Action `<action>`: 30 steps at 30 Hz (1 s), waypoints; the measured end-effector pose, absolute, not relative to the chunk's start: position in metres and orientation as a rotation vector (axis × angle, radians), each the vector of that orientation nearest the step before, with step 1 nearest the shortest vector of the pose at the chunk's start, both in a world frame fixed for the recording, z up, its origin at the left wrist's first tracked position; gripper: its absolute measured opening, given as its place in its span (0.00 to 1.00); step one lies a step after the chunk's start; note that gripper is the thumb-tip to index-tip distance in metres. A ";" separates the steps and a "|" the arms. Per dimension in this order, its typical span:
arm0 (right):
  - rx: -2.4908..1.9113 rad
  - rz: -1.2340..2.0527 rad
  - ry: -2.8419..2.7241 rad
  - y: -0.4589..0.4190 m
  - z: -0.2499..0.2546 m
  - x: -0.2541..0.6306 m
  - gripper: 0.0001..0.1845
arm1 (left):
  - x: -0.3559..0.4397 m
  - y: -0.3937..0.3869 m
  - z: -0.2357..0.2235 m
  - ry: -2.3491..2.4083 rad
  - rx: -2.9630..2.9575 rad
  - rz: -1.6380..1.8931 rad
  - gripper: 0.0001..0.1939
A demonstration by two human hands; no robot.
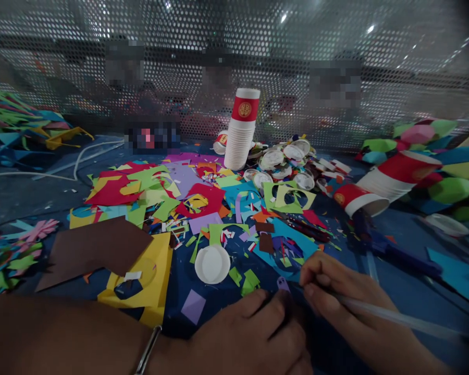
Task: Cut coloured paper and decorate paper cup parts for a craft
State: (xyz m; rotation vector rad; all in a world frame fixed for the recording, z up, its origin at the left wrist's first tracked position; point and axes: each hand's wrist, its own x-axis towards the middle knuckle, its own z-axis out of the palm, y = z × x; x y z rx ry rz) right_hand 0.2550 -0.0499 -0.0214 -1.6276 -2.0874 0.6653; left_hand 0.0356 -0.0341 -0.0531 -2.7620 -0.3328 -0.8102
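**Left hand (258, 333) and right hand (344, 307) close together, with scraps crowding the far side**

The left hand's curled fingers grip a small purple paper strip (283, 284), its marked end jutting out just short of the right fingertips. The right hand is clamped on a clear-barrelled pen (391, 312), which slants back over the wrist.

Open room is narrow: dark tabletop (182, 284) shows around the white cup base (212, 264), left of which lies a cut yellow sheet (162, 276). Beyond the right hand, a blue glue gun (402, 255) bounds the space, with tipped cups (398, 177) behind it.

Paper offcuts (111, 190) cover much of the blue surface farther out. A tall cup stack (240, 135) rises at the back, before a perforated metal screen (273, 67).
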 end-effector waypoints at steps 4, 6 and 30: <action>-1.620 0.682 -2.061 -0.050 -0.023 0.255 0.10 | 0.036 -0.035 -0.049 -0.315 -2.780 -0.770 0.10; -1.623 0.687 -2.054 -0.050 -0.022 0.254 0.10 | 0.036 -0.035 -0.049 -0.305 -2.780 -0.757 0.09; -1.660 0.717 -2.067 -0.047 -0.012 0.245 0.11 | 0.035 -0.033 -0.052 -0.349 -2.695 -0.700 0.14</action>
